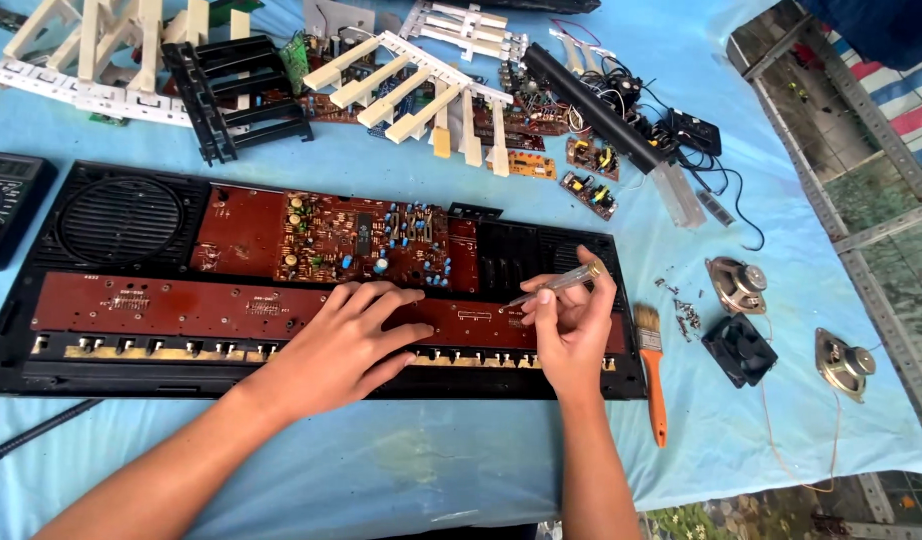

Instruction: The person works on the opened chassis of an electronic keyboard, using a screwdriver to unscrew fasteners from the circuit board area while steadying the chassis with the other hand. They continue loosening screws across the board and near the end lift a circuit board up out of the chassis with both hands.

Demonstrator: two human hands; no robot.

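Observation:
An opened black keyboard casing (11, 340) lies across the blue cloth, with a speaker grille at its left. Inside it sit a long reddish-brown circuit board (161, 305) and a second board with many small components (331, 235). My left hand (346, 340) lies flat on the long board, fingers spread. My right hand (571, 325) grips a clear-handled screwdriver (559, 285), its tip touching the long board near the right end.
White key sections (411, 85) and a black key frame (236, 90) lie at the back with loose boards and wires. A multimeter (6, 200) sits far left. An orange-handled brush (653, 375), screws (686, 315), a fan (739, 350) and two small speakers (738, 283) lie right.

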